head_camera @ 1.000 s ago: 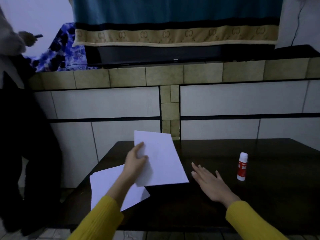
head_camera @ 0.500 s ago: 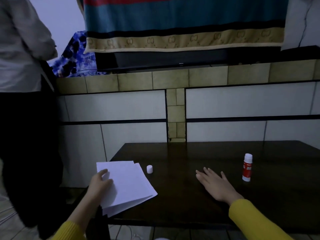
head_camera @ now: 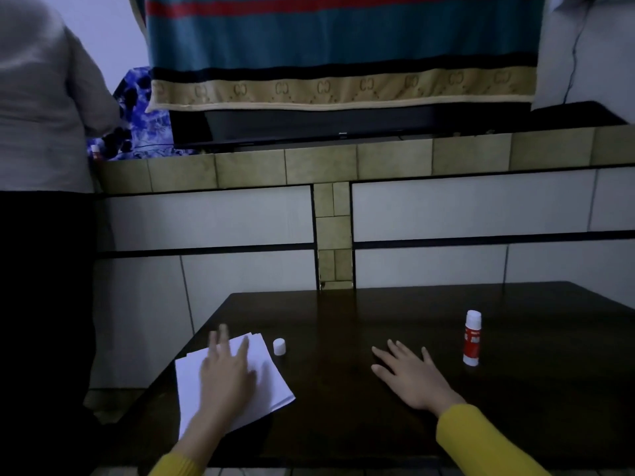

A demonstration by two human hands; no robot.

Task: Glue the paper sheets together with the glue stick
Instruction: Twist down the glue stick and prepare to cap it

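A small stack of white paper sheets (head_camera: 271, 383) lies on the dark table (head_camera: 343, 321) at its left front corner. My left hand (head_camera: 228, 369) rests flat on the stack with fingers spread, slightly blurred. My right hand (head_camera: 409, 376) lies flat on the bare table top, fingers straight, holding nothing. A red and white glue stick (head_camera: 472, 338) stands upright to the right of my right hand, apart from it. A small white cap (head_camera: 279, 347) sits on the table just right of the sheets.
Another person in a grey top (head_camera: 41, 97) stands at the left, close to the table's left edge. A tiled ledge (head_camera: 343, 166) and wall rise behind the table, with a striped cloth (head_camera: 343, 46) hanging above.
My left hand laid the lifted sheet down on the stack at the left corner, then slid forward to lie flat on top. The right hand stayed flat on the table.
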